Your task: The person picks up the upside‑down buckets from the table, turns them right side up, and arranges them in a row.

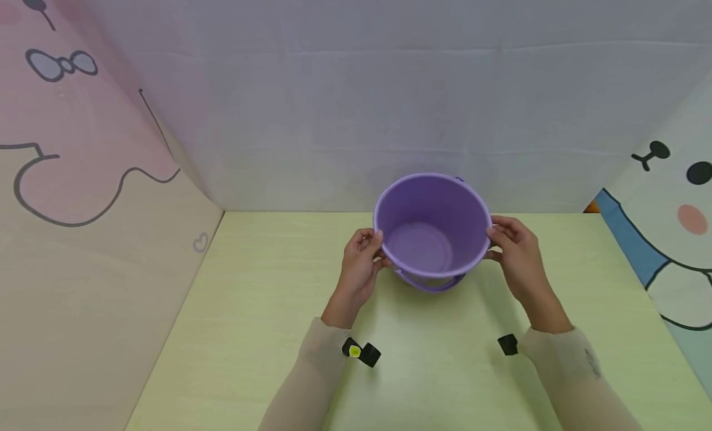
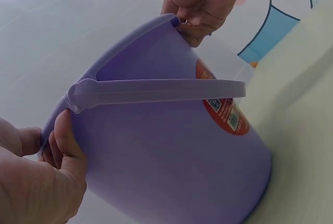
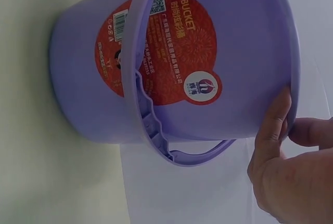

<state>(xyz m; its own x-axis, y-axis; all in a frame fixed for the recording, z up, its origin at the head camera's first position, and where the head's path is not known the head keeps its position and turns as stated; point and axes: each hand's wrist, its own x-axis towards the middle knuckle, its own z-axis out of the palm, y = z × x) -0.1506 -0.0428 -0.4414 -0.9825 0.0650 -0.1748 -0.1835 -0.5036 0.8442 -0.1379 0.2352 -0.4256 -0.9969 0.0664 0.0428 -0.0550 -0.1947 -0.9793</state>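
A purple bucket [image 1: 431,227] stands near the back of the table, its open top toward the head camera and nothing inside. My left hand [image 1: 360,267] pinches the rim on the left side, thumb on one face and fingers under the edge. On the opposite side my right hand [image 1: 517,258] grips the rim the same way. The bucket's handle [image 2: 166,91] hangs down over the front wall. A red round label [image 3: 166,52] with the word BUCKET shows on the wall behind the handle in the right wrist view.
The pale yellow-green table [image 1: 267,320] meets a white cloth backdrop [image 1: 356,109] just behind the bucket. Cartoon-printed panels stand at the left [image 1: 111,264] and right. Small black devices [image 1: 369,355] sit at both wrists.
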